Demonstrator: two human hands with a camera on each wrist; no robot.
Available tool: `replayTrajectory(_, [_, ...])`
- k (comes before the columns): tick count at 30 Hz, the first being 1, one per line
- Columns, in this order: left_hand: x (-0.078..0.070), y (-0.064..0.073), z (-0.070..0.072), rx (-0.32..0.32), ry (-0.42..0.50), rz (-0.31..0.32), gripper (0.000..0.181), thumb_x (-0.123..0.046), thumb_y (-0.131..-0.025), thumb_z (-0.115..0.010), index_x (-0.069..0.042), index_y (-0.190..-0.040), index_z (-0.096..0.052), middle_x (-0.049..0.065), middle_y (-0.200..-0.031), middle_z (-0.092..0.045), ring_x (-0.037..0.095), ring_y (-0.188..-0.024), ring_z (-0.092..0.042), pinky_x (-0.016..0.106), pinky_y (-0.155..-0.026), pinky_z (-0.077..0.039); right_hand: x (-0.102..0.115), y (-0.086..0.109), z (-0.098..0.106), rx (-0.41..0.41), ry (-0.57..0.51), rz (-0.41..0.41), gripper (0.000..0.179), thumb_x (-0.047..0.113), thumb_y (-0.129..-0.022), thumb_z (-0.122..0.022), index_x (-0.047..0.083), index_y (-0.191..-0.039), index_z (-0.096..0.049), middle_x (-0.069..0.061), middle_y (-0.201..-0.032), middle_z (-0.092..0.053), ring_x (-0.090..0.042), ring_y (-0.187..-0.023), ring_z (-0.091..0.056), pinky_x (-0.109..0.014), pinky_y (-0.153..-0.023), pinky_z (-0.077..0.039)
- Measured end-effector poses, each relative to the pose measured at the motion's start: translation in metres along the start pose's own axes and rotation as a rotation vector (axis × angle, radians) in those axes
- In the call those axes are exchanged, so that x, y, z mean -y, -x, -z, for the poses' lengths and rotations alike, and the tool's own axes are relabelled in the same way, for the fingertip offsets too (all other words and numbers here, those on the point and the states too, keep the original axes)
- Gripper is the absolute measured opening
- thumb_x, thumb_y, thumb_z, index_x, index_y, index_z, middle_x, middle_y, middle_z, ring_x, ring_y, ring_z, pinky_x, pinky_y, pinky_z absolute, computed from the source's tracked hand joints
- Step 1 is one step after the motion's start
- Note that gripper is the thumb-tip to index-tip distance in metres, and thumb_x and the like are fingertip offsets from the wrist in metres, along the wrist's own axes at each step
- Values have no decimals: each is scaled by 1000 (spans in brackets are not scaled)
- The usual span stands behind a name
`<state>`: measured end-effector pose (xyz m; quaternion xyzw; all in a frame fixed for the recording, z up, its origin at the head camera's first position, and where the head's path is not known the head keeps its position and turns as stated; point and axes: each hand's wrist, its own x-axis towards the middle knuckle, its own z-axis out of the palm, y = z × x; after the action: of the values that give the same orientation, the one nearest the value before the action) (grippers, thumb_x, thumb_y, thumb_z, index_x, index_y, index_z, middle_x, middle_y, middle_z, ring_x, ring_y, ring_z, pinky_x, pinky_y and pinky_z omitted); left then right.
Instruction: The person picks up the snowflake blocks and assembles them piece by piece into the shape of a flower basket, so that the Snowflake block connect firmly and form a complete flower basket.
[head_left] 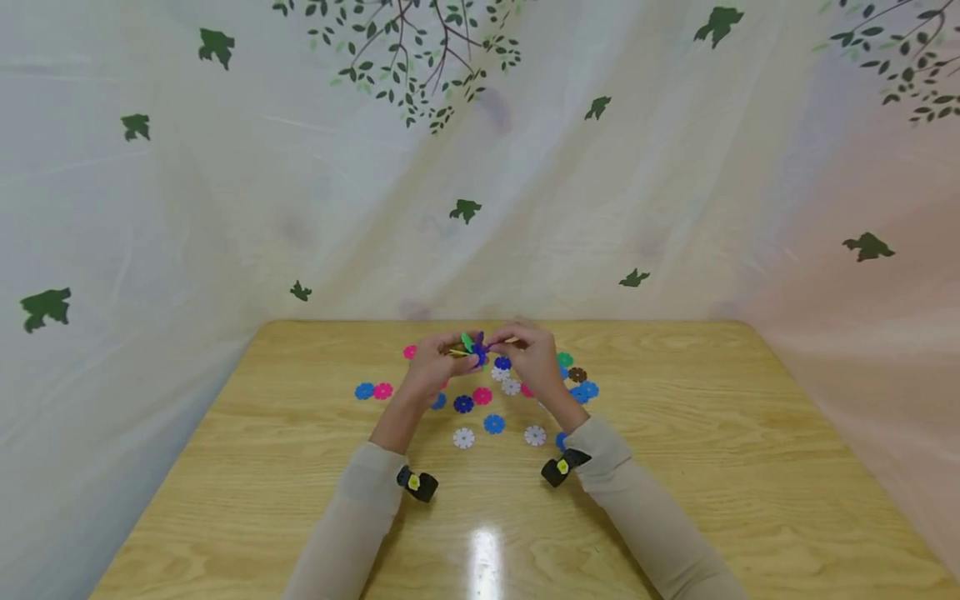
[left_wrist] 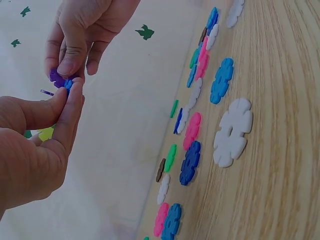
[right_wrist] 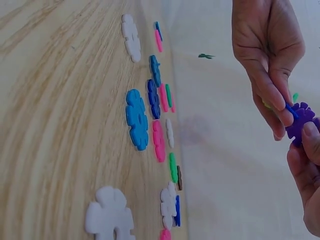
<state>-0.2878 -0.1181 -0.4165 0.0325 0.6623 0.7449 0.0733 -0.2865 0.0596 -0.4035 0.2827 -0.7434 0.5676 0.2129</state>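
Note:
Above the far part of the table my left hand (head_left: 431, 367) pinches a small cluster of interlocking flower-shaped plastic discs. A blue disc (left_wrist: 69, 86) lies between its thumb and fingers, with a green disc (head_left: 467, 342) and a yellow disc (left_wrist: 46, 133) partly hidden in that hand. My right hand (head_left: 534, 354) pinches a purple disc (right_wrist: 299, 124) between thumb and fingertips. In the right wrist view the purple disc meets the edge of the blue one; whether their slots are locked together I cannot tell.
Loose flower discs lie scattered on the wooden table (head_left: 675, 467) below the hands, among them a white disc (head_left: 463, 437), a light blue disc (head_left: 493, 424), a pink disc (head_left: 482, 396) and a brown disc (head_left: 577, 374). A printed cloth (head_left: 525, 250) hangs behind the table's far edge.

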Motion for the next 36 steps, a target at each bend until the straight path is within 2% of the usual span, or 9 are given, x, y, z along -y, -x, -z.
replayTrajectory(4, [1, 1, -4, -6, 7, 5, 42, 16, -92, -61, 9, -134, -60, 33, -126, -64, 23, -98, -73, 28, -86, -61, -2, 2, -3, -42, 15, 15, 5, -17, -81, -74, -12, -82, -72, -25, -84, -69, -35, -80, -67, -24, -71, -61])
replayTrajectory(9, [4, 2, -7, -27, 31, 9, 43, 18, -92, -60, 9, -134, -60, 33, -126, -64, 20, -95, -74, 26, -84, -61, -19, 4, -11, -97, 62, 28, 7, -18, -79, -75, -11, -78, -74, -25, -82, -71, -40, -80, -67, -35, -68, -61])
replayTrajectory(13, [4, 2, -8, -51, 17, -2, 43, 18, -91, -61, 8, -133, -62, 33, -125, -65, 20, -92, -74, 25, -82, -61, -27, 6, -13, -95, 34, -13, 8, -15, -80, -76, -7, -79, -76, -20, -85, -72, -36, -84, -68, -32, -69, -62])
replayTrajectory(17, [1, 2, -8, -43, -21, 4, 42, 16, -92, -61, 7, -133, -62, 32, -125, -65, 25, -96, -75, 28, -86, -61, -28, 4, -8, -35, -8, -54, 5, -11, -82, -76, -6, -83, -77, -21, -89, -72, -35, -88, -69, -26, -73, -62])
replayTrajectory(23, [-8, 1, -3, 91, -83, -12, 44, 8, -96, -62, 5, -140, -57, 27, -128, -64, 41, -120, -65, 44, -103, -54, -31, -8, 9, 108, -60, -115, 5, -11, -84, -75, -10, -89, -75, -25, -92, -72, -22, -83, -72, -22, -73, -60])
replayTrajectory(26, [-11, 2, 2, 144, -126, -21, 48, 5, -95, -64, 1, -142, -55, 22, -127, -63, 34, -115, -68, 46, -104, -53, -30, -12, 16, 188, -84, -164, 7, -7, -87, -74, -10, -93, -74, -25, -96, -71, -13, -85, -71, -24, -75, -61])
replayTrajectory(29, [-9, 1, 6, 192, -148, -20, 52, 2, -95, -65, -1, -145, -52, 19, -126, -63, 26, -109, -69, 51, -105, -52, -27, -13, 20, 245, -84, -211, 11, -2, -89, -74, -9, -97, -74, -23, -99, -72, -13, -88, -70, -27, -77, -61])
replayTrajectory(32, [-7, 1, 6, 232, -139, -17, 53, 2, -95, -65, -1, -146, -51, 17, -124, -63, 33, -112, -67, 58, -106, -48, -25, -13, 24, 268, -53, -239, 15, 1, -89, -76, -7, -102, -74, -20, -98, -73, -15, -89, -69, -29, -78, -61])
replayTrajectory(36, [-4, 0, 5, 233, -105, -2, 49, 6, -94, -65, 4, -141, -52, 14, -111, -66, 43, -115, -66, 60, -106, -47, -24, -14, 27, 307, -18, -244, 22, 5, -90, -76, -3, -110, -73, -18, -98, -73, -18, -89, -69, -29, -79, -60])
